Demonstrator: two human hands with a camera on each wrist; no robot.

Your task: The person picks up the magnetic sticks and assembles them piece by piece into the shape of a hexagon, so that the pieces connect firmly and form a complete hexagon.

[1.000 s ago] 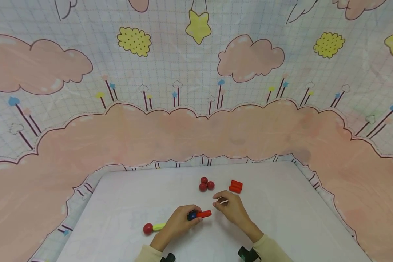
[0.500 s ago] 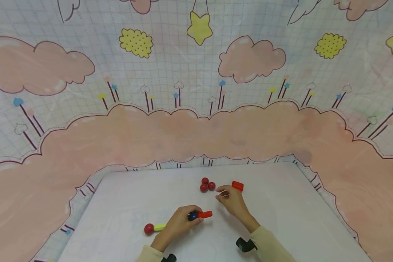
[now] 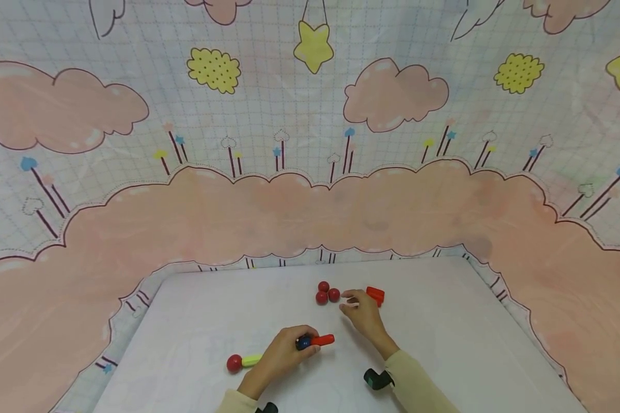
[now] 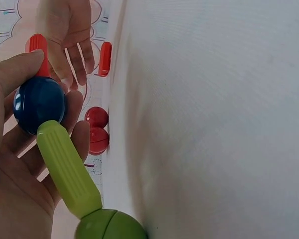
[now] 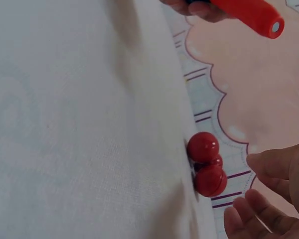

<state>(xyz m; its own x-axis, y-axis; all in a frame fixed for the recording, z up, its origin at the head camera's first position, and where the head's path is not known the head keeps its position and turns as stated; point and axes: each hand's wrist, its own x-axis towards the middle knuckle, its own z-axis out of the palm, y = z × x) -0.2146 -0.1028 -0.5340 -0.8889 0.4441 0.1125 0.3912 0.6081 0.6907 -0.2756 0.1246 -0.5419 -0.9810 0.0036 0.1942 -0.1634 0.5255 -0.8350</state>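
My left hand point(image 3: 284, 353) holds a dark blue ball point(image 4: 40, 104) with a red stick point(image 3: 322, 340) joined to it, the thumb lying on the stick. A yellow-green stick point(image 4: 69, 169) runs from the blue ball to a green ball point(image 4: 110, 226) in the left wrist view. Left of that hand in the head view, a red ball point(image 3: 234, 363) sits at the end of a yellow-green stick point(image 3: 251, 360); the hand hides whether this joins the held pieces. My right hand point(image 3: 365, 318) hovers with fingers apart and nothing between them, just right of three red balls point(image 5: 207, 164).
Red sticks point(image 3: 375, 293) lie just behind the right hand, partly hidden by it. A white table point(image 3: 444, 344) lies beneath everything. Behind it hangs a cloth point(image 3: 310, 212) printed with clouds and stars. Dark wrist cameras point(image 3: 377, 378) sit by the sleeves.
My right hand has moved forward, away from the body, nearer the red balls and partly over the red sticks. My left hand stays in place with the same hold.
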